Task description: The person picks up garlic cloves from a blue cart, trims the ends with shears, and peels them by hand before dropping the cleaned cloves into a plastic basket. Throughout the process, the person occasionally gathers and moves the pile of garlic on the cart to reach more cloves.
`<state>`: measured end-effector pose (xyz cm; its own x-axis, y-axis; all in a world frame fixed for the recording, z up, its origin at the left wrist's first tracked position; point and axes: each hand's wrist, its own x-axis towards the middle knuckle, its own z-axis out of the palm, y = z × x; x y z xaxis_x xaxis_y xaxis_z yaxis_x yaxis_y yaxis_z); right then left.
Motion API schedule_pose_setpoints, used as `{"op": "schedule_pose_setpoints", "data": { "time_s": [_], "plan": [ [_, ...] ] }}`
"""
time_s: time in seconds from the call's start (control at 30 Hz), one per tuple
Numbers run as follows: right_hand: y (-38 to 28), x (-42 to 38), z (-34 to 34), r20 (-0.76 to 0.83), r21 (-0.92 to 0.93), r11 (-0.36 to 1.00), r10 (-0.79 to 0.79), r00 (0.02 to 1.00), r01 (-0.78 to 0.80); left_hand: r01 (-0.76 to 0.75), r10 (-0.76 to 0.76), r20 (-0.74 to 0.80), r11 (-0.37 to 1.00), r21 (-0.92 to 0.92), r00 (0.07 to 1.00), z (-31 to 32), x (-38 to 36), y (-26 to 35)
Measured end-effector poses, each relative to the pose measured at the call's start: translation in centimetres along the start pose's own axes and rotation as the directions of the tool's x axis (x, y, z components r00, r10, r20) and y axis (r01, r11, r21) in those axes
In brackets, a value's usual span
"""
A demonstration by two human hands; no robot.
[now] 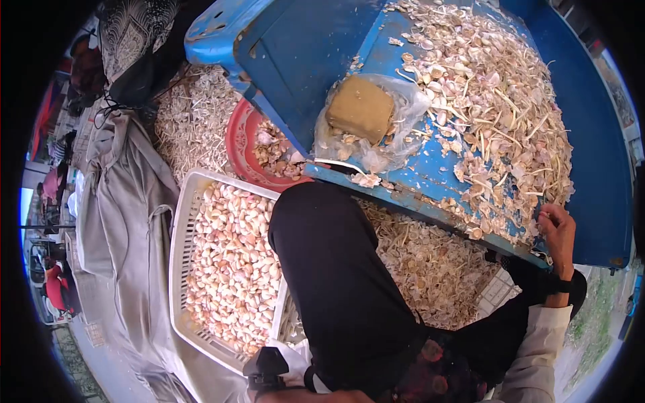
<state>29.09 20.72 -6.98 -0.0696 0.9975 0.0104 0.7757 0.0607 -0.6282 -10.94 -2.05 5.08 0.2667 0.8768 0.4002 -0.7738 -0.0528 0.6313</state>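
Note:
My right hand (558,235) is at the near right end of the blue metal tray (396,176), beside the edge of a heap of garlic cloves, dry skins and stalks (500,101). Its fingers are curled together; whatever they may hold is too small to make out. A black band (568,287) circles that wrist. At the bottom edge, part of my left hand or forearm (319,396) shows beside a black strapped device (266,366); its fingers are hidden. Close to it stands a white plastic crate (180,269) holding many garlic cloves (232,269).
A clear plastic bag (406,101) with a brownish block (361,109) lies on the tray. A red basin (243,144) with garlic sits left of the tray. Garlic skins (430,269) cover the ground around my black-trousered leg (329,255). Grey cloth (131,201) hangs at left.

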Motion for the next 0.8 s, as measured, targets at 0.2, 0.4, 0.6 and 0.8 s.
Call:
{"op": "schedule_pose_setpoints", "data": {
  "time_s": [0.2,0.4,0.6,0.8],
  "plan": [
    [-0.6,-1.0,-1.5,-0.079,0.14,0.99,0.036,0.996,-0.024,0.554,0.273,-0.944,0.765,0.329,0.184,-7.9,-12.6,3.4],
    [-2.3,-2.1,-1.8,-0.106,0.321,0.946,0.077,0.991,-0.04,0.798,0.484,-0.749,-0.595,0.098,0.453,-17.4,-26.3,0.9],
    [-6.9,-4.2,-0.6,0.032,0.806,0.584,0.12,0.992,-0.096,0.713,0.742,-0.32,-0.291,0.638,0.589,-12.1,-13.2,1.2],
    [-10.7,-7.3,0.6,0.12,0.85,0.516,0.002,0.993,-0.104,0.302,0.173,-0.45,0.531,0.792,0.876,-1.9,4.7,-8.5]
  ]
}}
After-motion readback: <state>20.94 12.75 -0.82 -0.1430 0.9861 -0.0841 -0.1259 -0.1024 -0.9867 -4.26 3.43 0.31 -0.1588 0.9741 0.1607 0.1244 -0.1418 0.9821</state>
